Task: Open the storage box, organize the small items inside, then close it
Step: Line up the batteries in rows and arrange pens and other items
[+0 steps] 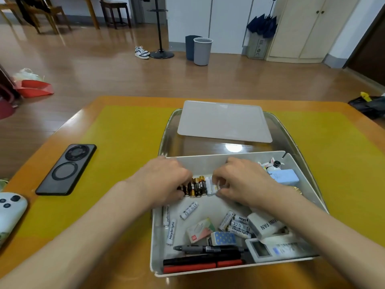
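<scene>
The white storage box stands open on a metal tray, and its lid lies flat on the tray behind it. Both my hands are inside the box at its far wall. A row of black-and-gold batteries stands there, with white ones at its right end. My left hand curls its fingers against the left end of that row. My right hand pinches a white battery at the right end. Several loose white batteries, a small card pack, pens and a mini fan box lie nearer me.
The metal tray sits on a yellow mat on an orange table. A black phone lies to the left, a white controller at the left edge. A light blue item and a small toy figure fill the box's right compartment.
</scene>
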A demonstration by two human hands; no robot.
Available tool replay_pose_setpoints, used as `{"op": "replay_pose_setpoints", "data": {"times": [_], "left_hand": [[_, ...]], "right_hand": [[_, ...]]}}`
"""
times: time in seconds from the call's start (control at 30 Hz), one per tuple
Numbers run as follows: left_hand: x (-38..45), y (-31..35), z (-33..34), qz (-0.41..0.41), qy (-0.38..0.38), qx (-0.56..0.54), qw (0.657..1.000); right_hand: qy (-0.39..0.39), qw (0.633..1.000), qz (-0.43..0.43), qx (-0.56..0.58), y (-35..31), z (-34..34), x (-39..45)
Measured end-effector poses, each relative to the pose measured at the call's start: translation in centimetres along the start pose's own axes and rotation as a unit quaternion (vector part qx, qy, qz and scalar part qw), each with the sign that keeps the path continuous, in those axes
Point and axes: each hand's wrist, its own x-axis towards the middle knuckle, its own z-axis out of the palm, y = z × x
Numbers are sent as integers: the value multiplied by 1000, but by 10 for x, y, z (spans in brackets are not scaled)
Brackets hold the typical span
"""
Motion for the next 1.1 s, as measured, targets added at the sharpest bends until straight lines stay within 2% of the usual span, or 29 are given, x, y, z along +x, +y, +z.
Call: {"op": "replay_pose_setpoints", "data": {"times": [0.17,0.33,0.53,0.7,0.8,0.9,1.0,1.1], "left_hand": [[-2,0,-3,-19,-23,56,998],[2,8,-5,-32,-48,136,989],[10,17,-6,-28,-65,184,980],[11,12,1,-22,-57,185,981],[9,8,6,-21,-56,178,982],[9,6,8,-19,-40,161,986],[9,6,11,-16,-27,154,988],[9,8,12,-14,-29,162,986]], "right_hand": [[-6,1000,-3,6,-9,-4,0],[-58,993,-78,60,-27,-7,-5],[-76,987,-136,29,-46,6,-3],[-57,989,-137,8,-56,11,4],[-54,992,-112,25,-48,0,5],[-51,996,-26,62,-21,-22,6],[-16,995,67,68,9,-34,0],[12,991,114,65,20,-25,-9]]}}
